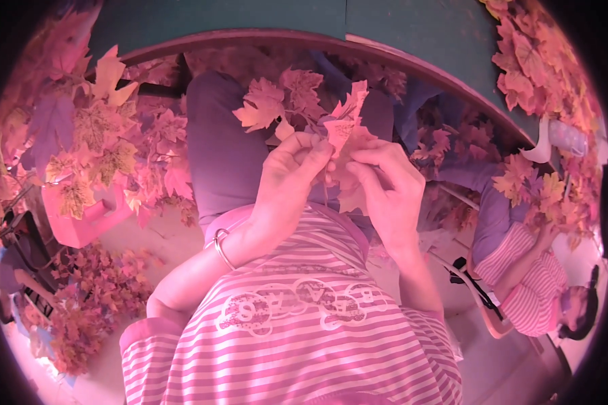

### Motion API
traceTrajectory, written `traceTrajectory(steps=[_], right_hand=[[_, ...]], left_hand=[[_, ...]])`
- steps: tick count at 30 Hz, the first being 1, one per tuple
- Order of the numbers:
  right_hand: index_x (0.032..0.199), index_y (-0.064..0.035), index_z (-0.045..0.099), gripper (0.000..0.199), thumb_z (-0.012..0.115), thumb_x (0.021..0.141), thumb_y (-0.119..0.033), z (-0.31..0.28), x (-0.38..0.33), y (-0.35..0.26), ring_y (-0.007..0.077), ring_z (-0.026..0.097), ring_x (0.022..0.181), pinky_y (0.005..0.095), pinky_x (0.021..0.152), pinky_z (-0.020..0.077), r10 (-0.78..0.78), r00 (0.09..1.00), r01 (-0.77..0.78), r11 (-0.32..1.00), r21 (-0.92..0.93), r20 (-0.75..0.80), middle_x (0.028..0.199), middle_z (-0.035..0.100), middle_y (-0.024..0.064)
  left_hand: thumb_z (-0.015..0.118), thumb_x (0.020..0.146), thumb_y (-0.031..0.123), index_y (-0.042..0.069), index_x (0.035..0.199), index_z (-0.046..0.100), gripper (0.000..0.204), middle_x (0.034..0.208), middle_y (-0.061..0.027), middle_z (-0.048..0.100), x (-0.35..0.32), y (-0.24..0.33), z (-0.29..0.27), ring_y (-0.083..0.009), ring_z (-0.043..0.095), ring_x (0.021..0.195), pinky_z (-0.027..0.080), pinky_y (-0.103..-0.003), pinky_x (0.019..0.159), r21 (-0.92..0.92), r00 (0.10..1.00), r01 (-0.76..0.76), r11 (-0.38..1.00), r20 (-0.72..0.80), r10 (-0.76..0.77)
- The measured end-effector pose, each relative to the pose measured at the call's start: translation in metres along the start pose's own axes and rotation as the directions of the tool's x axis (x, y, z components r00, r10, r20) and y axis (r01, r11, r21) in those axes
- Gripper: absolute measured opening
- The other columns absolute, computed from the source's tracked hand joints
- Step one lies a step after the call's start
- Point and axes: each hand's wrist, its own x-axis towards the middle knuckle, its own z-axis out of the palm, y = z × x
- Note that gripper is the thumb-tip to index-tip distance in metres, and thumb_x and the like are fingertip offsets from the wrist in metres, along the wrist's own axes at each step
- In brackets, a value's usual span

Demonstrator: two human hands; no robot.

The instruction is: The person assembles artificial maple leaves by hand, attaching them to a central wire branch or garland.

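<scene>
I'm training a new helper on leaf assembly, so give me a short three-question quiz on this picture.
1. True or false: both hands, left hand and right hand, pinch the same orange fabric maple leaf.
2. Which wrist wears the thin metal bangle? A left, B right.
3. Fill in: the person at the right edge wears a ___ shirt like the wearer's striped shirt.

Key: 1 true; 2 A; 3 striped.
</scene>
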Motion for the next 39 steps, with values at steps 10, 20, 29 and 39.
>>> traceTrajectory(steps=[10, 20, 29, 39], right_hand=[[0.097, 0.0057, 0.069, 0.013, 0.069, 0.086, 0.013, 0.008, -0.009, -0.007, 0.0125, 0.067, 0.080, 0.0245, 0.065, 0.0543, 0.187, 0.982, -0.184, 0.960, 0.212, 0.008, 0.092, 0.068, 0.0100], [0.094, -0.0031, 0.071, 0.026, 0.071, 0.068, 0.000, -0.004, -0.004, -0.041, 0.0268, 0.069, 0.094, 0.0485, 0.101, 0.0497, -0.326, 0.941, 0.340, 0.909, -0.241, 0.095, 0.086, 0.061, 0.0074], [0.096, 0.0028, 0.070, 0.016, 0.071, 0.083, 0.013, -0.002, -0.010, -0.016, 0.0166, 0.069, 0.074, 0.0256, 0.062, 0.0534, 0.155, 0.987, -0.159, 0.971, 0.179, 0.038, 0.085, 0.063, 0.0091], [0.095, 0.0037, 0.068, 0.013, 0.065, 0.088, 0.014, -0.005, -0.010, -0.017, 0.0133, 0.070, 0.079, 0.0253, 0.066, 0.0550, 0.262, 0.965, -0.254, 0.942, 0.219, -0.006, 0.089, 0.066, 0.0082]], left_hand=[[0.064, 0.103, 0.020, 0.004, 0.107, 0.060, 0.017, 0.092, -0.0014, 0.066, -0.001, -0.012, 0.000, -0.0073, 0.060, 0.077, 0.048, -0.023, 0.071, -0.083, 0.997, 0.072, 0.994, 0.002, -0.073], [0.065, 0.101, 0.010, 0.003, 0.104, 0.061, 0.007, 0.090, -0.0007, 0.068, -0.004, -0.005, 0.015, -0.0053, 0.059, 0.079, 0.048, -0.024, 0.073, 0.076, 0.998, -0.024, 0.997, -0.057, 0.028], [0.064, 0.103, 0.018, 0.005, 0.105, 0.061, 0.013, 0.093, -0.0005, 0.066, -0.007, -0.011, 0.006, -0.0064, 0.059, 0.082, 0.048, -0.022, 0.075, -0.076, 0.999, 0.012, 0.997, 0.051, -0.008], [0.062, 0.104, 0.019, 0.007, 0.108, 0.059, 0.013, 0.096, -0.0013, 0.065, -0.009, -0.006, 0.017, -0.0084, 0.059, 0.084, 0.047, -0.024, 0.074, -0.053, 0.999, 0.007, 0.999, 0.036, -0.005]])
